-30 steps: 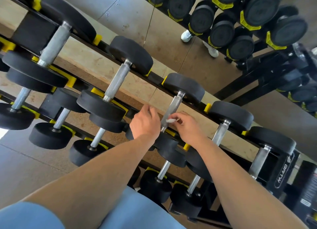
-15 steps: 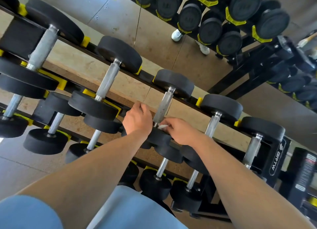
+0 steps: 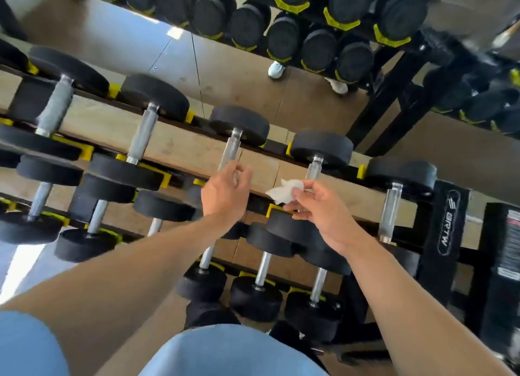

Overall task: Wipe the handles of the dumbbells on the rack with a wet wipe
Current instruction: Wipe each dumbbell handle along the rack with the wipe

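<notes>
Pinching one wipe (image 3: pixel 284 194), right hand (image 3: pixel 323 212)

White wet wipe (image 3: pixel 284 193), black dumbbell heads (image 3: pixel 239 123) on silver handles (image 3: pixel 142 133), yellow rack cradles (image 3: pixel 85 151), light-blue sleeves (image 3: pixel 25 344).

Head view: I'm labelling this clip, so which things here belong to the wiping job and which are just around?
Part of the job:
- wet wipe, pinched in the right hand
- left hand, holding nothing
- dumbbell handle and next handle on the top rack row

Just around:
- second dumbbell rack behind
- white shoes
</notes>
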The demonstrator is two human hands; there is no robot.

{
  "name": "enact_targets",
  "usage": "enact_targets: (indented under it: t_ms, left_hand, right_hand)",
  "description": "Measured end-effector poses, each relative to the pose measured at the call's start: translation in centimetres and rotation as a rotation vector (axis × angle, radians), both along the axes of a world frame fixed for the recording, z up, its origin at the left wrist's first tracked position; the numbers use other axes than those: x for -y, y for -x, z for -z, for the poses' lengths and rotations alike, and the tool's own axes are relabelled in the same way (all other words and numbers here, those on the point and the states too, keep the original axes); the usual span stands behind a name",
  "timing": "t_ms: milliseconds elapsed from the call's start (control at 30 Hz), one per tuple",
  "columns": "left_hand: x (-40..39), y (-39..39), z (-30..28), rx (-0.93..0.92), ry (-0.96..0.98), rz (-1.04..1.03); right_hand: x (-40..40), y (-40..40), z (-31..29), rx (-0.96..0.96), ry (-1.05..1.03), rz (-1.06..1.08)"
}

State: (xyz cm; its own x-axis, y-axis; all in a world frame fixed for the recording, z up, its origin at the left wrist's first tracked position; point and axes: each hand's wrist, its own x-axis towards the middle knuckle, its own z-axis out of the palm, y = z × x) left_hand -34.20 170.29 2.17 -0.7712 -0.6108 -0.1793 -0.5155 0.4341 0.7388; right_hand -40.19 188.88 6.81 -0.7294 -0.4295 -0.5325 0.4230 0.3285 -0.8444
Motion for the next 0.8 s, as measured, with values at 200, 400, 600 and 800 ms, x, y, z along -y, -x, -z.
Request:
enact_targets:
  t_ms: [200,400,600,800]
  left_hand:
    - [-12.6,-2.7,-3.0,-0.053,-0.67,-0.139]
    - [-16.9,-5.0,-3.5,-0.157,-0.653,-0.289]
    - [-16.0,-5.9,-4.8,-0.147,-0.62,-0.264]
    - [-13.0,-5.7,-4.1,-0.137,-0.641,-0.231]
  right_hand:
    - [-6.5,-1.4,1.1,0.135,0.149,0.213]
    - [-11.0,-2.6,1.4,0.106,0.091,0.154]
    - [-11.3,-3.6,1.2,-0.111,-0.052,-0.171]
    - [-9.9,-4.5,1.4,-0.09,-0.129,-0.219]
